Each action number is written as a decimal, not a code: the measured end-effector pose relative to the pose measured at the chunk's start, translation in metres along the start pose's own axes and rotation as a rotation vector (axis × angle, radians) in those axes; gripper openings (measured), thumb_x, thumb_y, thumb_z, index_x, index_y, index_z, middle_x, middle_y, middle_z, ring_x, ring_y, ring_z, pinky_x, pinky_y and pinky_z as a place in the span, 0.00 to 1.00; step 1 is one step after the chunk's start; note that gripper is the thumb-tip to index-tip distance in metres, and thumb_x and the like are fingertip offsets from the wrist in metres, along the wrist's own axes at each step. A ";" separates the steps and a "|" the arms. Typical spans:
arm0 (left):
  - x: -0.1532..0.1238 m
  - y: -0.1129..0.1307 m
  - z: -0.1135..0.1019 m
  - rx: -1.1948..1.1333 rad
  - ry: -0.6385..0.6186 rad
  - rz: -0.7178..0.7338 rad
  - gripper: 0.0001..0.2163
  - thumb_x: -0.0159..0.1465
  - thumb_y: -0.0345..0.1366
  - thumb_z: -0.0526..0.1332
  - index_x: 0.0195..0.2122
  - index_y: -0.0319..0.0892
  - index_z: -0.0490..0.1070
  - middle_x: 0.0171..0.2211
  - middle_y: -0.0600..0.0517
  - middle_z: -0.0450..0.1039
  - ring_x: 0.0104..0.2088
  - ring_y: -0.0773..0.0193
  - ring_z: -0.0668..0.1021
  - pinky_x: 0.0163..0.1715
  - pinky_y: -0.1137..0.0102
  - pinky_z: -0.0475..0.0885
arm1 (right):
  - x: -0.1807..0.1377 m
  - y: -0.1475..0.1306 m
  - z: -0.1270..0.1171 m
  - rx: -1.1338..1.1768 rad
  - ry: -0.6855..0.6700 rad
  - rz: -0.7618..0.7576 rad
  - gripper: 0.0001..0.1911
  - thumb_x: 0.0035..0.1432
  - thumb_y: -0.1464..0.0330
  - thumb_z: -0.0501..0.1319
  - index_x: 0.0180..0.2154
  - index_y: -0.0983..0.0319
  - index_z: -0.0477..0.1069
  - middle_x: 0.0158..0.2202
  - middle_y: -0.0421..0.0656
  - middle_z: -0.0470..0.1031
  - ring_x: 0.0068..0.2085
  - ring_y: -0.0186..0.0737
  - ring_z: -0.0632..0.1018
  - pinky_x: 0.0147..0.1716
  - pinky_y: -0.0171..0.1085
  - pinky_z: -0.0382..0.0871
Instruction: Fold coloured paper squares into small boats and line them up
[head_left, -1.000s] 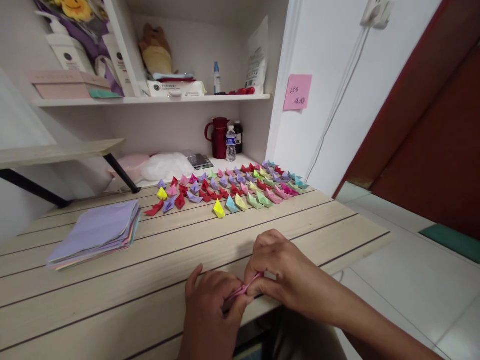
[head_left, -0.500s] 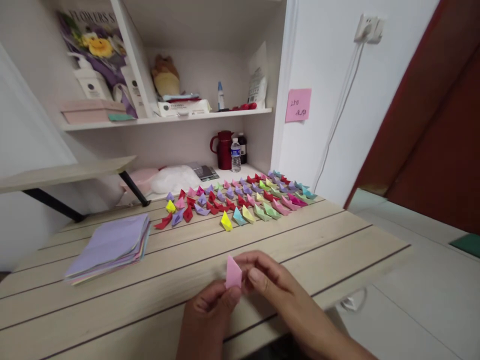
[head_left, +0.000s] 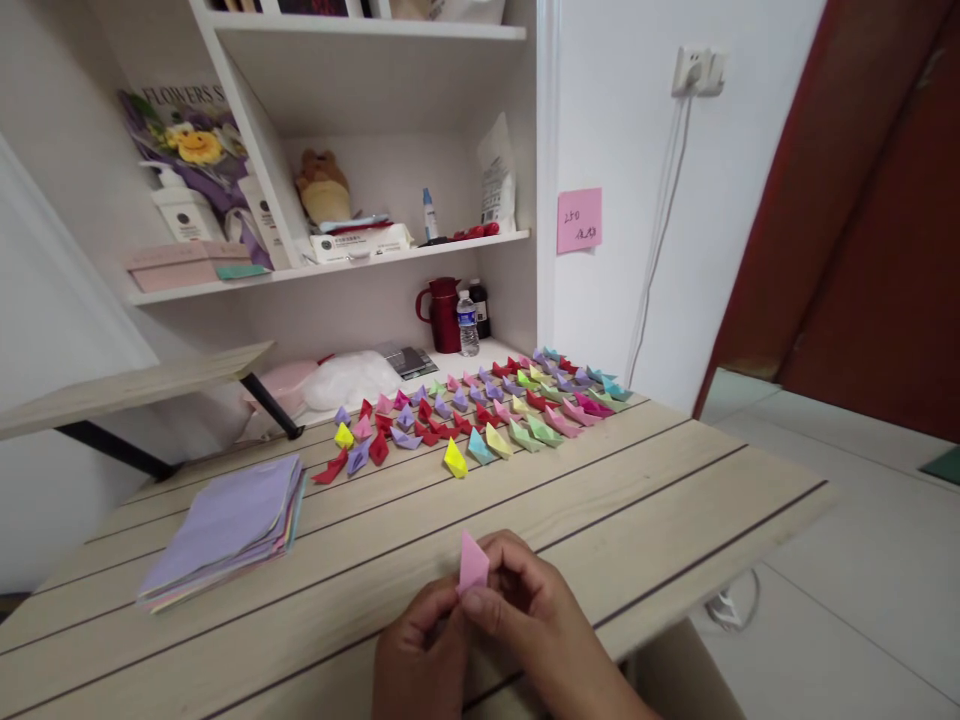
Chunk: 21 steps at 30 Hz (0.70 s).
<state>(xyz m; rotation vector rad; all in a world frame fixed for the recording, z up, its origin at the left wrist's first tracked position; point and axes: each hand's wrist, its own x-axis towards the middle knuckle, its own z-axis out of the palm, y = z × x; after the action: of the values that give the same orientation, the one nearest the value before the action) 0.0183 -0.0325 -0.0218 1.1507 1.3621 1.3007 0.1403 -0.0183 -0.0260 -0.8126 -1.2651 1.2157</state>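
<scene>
A small folded piece of pink paper [head_left: 472, 564] stands upright between my hands, above the near part of the wooden table [head_left: 360, 570]. My left hand [head_left: 424, 635] pinches its lower left side. From the right, my right hand [head_left: 529, 605] grips it too, thumb against the lower front and fingers curled behind. The paper's lower end is hidden by my fingers. Beyond my hands, several rows of folded paper boats [head_left: 427, 425] in many colours cover the back of the table, with a yellow boat [head_left: 454, 459] nearest to me.
A stack of coloured paper sheets [head_left: 221, 525] lies at the left. Behind it stands a small raised shelf [head_left: 142, 385] on black legs. At the back are a dark red jug [head_left: 446, 318], a water bottle [head_left: 467, 325] and white shelving [head_left: 375, 32]. The table's edge is at the right.
My right thumb has moved down and left onto the pink paper's lower front; before, it was raised beside it. The camera view has tilted up and turned slightly right.
</scene>
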 end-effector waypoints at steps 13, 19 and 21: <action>-0.003 -0.019 0.006 0.009 0.075 0.172 0.13 0.50 0.50 0.70 0.19 0.46 0.79 0.29 0.51 0.80 0.38 0.56 0.81 0.43 0.69 0.73 | -0.007 0.004 -0.006 -0.048 -0.109 0.005 0.19 0.64 0.53 0.57 0.35 0.61 0.77 0.34 0.44 0.76 0.39 0.44 0.75 0.41 0.39 0.66; 0.001 -0.034 0.006 0.039 0.071 0.232 0.15 0.52 0.52 0.68 0.18 0.47 0.77 0.27 0.51 0.79 0.39 0.56 0.81 0.45 0.67 0.72 | -0.008 0.007 -0.009 -0.044 -0.116 0.029 0.20 0.65 0.53 0.57 0.38 0.61 0.79 0.36 0.45 0.79 0.39 0.45 0.76 0.42 0.39 0.67; 0.002 -0.039 0.007 0.045 0.077 0.231 0.16 0.52 0.53 0.68 0.18 0.47 0.77 0.26 0.51 0.79 0.40 0.54 0.82 0.46 0.66 0.72 | -0.008 0.007 -0.009 -0.032 -0.118 0.037 0.21 0.64 0.52 0.58 0.37 0.61 0.79 0.36 0.46 0.79 0.39 0.46 0.76 0.43 0.40 0.68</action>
<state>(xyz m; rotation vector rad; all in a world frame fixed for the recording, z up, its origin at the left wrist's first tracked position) 0.0230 -0.0300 -0.0613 1.3319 1.3502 1.4980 0.1487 -0.0227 -0.0364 -0.8005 -1.3735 1.2918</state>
